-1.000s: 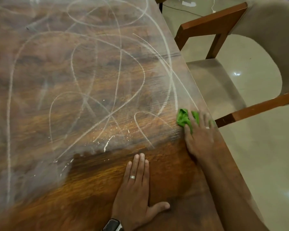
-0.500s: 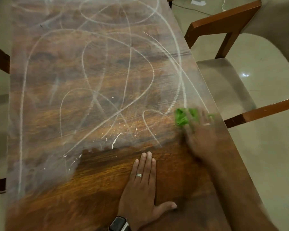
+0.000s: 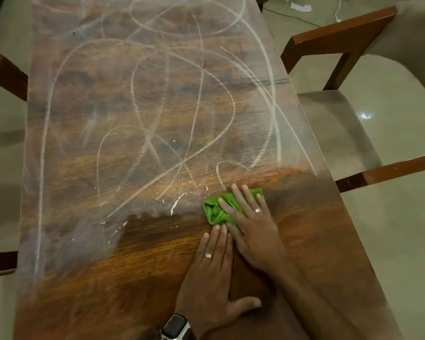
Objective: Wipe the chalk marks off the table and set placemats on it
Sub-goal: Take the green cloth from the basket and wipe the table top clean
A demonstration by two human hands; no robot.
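R hand lies flat on the green cloth, fingers straight and spread, pressing it onto the tabletop; no pinch, just palm and fingers on top, cloth bunched under them. L hand is flat too, fingers together, holding nothing, resting on the wood just near of the cloth, its fingertips about touching the cloth's near edge. Watch on the L wrist.

Key relation: chalk marks lie far and left of the cloth. The cloth sits right at the border between the clean near strip and the chalked part; its far edge meets the small loop of chalk and the white flecks sit just left of it. The border runs left-right across the tabletop, so my guess is the next stroke goes leftward along it, then farther out. R hand has the cloth and is the one to do it; L hand looks like a brace only.

Near-left corner is hazy w/ smeared chalk, prob needs another pass. Nearly all of the far tabletop is scribbled over, so wiping looks early-stage; no placemats in view.

Nothing stands on the tabletop in the cloth's path. Chair w/ pale seat is off the right edge, another chair's wood arm off the left; both clear of the surface.
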